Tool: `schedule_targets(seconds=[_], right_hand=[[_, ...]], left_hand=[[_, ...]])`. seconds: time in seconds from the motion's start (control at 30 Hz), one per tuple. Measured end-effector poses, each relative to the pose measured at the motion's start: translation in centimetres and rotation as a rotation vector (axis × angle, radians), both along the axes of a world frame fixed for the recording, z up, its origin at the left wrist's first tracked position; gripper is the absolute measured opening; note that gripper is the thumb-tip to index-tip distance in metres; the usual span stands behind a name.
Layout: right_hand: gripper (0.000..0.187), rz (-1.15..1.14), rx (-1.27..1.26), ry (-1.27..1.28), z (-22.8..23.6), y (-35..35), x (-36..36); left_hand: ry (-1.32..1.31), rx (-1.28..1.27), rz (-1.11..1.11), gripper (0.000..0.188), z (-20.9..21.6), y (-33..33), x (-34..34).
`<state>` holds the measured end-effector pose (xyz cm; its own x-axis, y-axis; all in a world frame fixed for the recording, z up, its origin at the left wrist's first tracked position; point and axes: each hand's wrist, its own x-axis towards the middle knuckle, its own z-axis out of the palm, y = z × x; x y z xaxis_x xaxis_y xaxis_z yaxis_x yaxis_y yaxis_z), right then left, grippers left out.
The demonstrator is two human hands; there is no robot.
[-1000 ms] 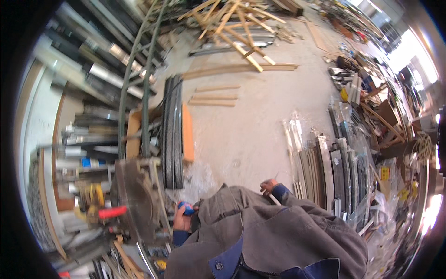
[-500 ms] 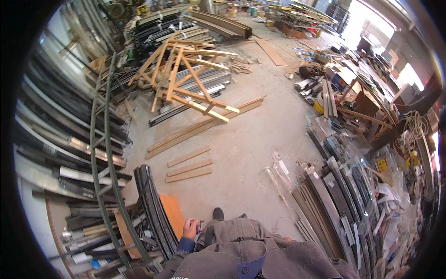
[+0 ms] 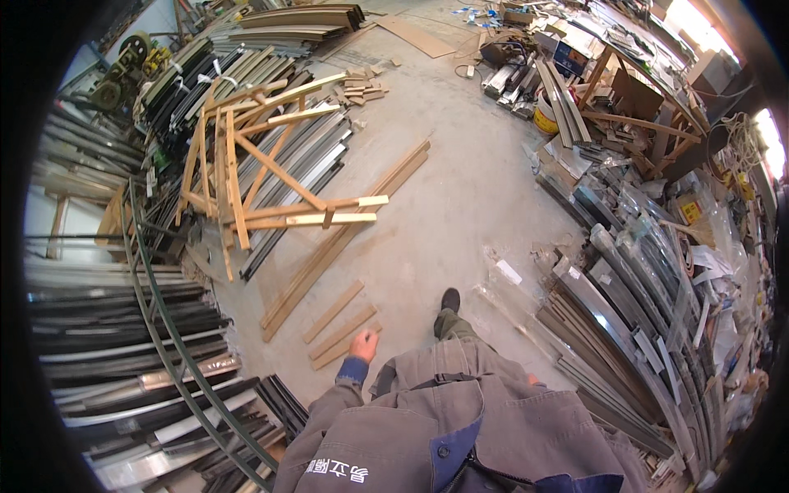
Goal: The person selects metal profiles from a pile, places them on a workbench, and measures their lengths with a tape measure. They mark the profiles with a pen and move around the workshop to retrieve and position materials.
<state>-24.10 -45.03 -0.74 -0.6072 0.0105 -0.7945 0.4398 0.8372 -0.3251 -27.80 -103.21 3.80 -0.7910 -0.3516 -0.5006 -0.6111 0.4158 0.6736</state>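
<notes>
My left hand hangs in front of my left side, its fingers curled closed. What lies inside the fingers, if anything, is hidden from view. Below it on the floor are three short wooden strips, the nearest things to that hand, partly covered by it. Only a sliver of my right hand shows past the right edge of my jacket, and its fingers are hidden. One dark shoe is forward on the concrete floor.
Long wooden planks lie diagonally ahead, beside a wooden trestle frame resting on metal profiles. A green metal ladder-like frame stands before stacked bars at left. Wrapped profiles line the right, with a yellow bucket farther off.
I have stepped forward and turned right; the trestle and planks now sit nearer and farther left. My left hand has swung forward over the short strips, and the blue thing glimpsed at it no longer shows.
</notes>
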Motion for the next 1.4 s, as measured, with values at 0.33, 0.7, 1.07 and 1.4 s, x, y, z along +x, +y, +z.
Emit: schedule_targets(seconds=[0.33, 0.7, 1.07, 1.4], right_hand=[[0.030, -0.512, -0.406, -0.132, 7.8, -6.8, -42.8], [0.031, -0.699, -0.376, -0.069, 8.9, -12.0, -73.4], [0.036, -0.158, 0.028, 0.047, -1.0, -10.7, -89.5], [0.026, -0.566, -0.255, -0.132, 5.6, -13.2, -141.5]], left_hand=[[-0.572, -0.164, -0.257, 0.041, -4.2, -5.9, -7.8], [-0.455, -0.308, -0.357, 0.047, -9.1, -14.9, -53.2], [-0.218, 0.153, -0.032, 0.029, 6.6, -15.0, -109.3], [-0.139, -0.123, -0.908, 0.034, -5.4, -18.4, -117.5]])
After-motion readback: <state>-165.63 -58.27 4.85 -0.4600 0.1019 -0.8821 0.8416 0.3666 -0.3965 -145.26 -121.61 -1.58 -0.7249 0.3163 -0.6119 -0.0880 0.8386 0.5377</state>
